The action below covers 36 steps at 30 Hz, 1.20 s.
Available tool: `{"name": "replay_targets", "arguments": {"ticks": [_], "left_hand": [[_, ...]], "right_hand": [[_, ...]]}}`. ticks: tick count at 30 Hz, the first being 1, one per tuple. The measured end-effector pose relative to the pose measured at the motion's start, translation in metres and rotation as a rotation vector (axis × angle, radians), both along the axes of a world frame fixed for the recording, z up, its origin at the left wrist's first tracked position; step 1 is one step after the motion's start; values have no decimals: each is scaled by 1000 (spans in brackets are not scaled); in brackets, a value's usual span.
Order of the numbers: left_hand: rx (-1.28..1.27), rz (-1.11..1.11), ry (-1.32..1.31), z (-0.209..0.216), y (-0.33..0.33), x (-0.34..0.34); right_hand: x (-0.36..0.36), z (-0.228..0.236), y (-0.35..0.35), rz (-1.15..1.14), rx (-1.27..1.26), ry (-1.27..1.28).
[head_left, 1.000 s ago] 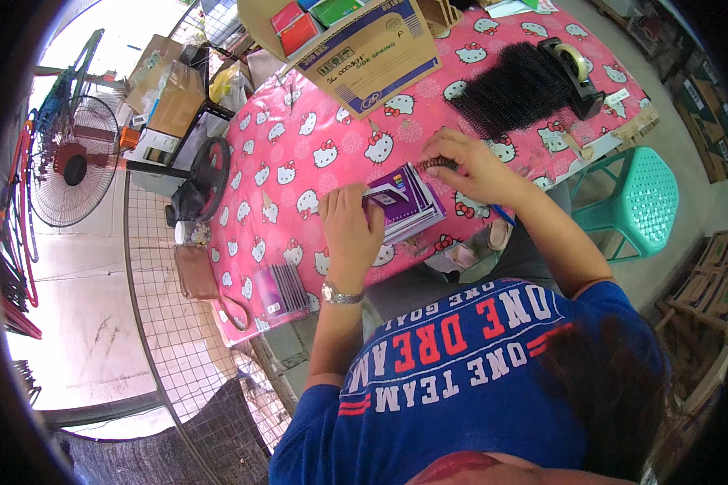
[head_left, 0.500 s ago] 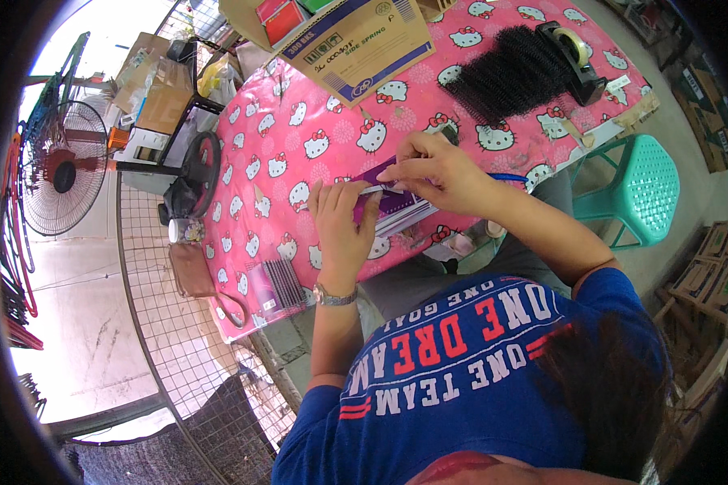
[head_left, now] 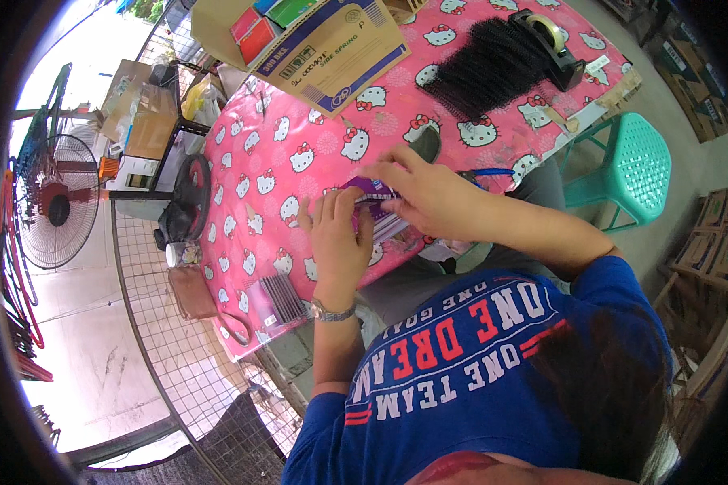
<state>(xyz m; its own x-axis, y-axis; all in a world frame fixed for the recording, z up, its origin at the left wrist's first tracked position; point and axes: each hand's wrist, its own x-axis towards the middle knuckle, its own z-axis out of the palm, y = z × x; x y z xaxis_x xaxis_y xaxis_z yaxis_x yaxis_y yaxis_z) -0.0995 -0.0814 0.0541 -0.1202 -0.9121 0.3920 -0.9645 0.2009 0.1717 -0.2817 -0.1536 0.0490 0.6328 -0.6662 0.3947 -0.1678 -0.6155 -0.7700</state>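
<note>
A small stack of purple-covered notebooks (head_left: 390, 228) lies at the table's near edge in front of me. My left hand (head_left: 337, 238) is closed on the left part of the top notebook, fingers over its cover and thumb at its near side. My right hand (head_left: 429, 196) bends over the right part, fingertips on the cover and thumb by the edge. A dark strip, perhaps the binding, shows between the hands; the fingers partly hide it. Blue-handled pliers (head_left: 492, 171) lie beyond my right wrist. A dark green rounded object (head_left: 425, 144) rests just past my right hand.
Black spiral coils (head_left: 485, 71) lie at the far right beside a tape dispenser (head_left: 560, 50). A cardboard box (head_left: 332, 61) stands at the back. More notebooks (head_left: 277, 303) and a brown pouch (head_left: 192, 293) sit left. A green stool (head_left: 637, 166) stands right; a fan (head_left: 59, 202) left.
My right hand has lowered from a raised pinch, its fingers now bent over the notebook. My left hand stays on the notebook. The whole view has shifted slightly.
</note>
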Motion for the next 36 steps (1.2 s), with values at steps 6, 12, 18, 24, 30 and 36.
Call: {"name": "replay_targets", "arguments": {"ticks": [6, 12, 18, 24, 30, 36], "left_hand": [[-1, 2, 26, 3, 3, -1], [57, -7, 48, 6, 2, 1], [11, -21, 76, -3, -2, 7], [-111, 188, -66, -10, 8, 17], [-67, 62, 186, -9, -8, -3], [-89, 38, 203, -6, -11, -4]], "right_hand": [[4, 9, -5, 98, -92, 262], [14, -49, -60, 420, 767, -335], [25, -206, -102, -488, -662, 484], [15, -83, -122, 67, 262, 173], [0, 6, -106, 813, 646, 149], [-2, 22, -105, 612, 186, 393]]}}
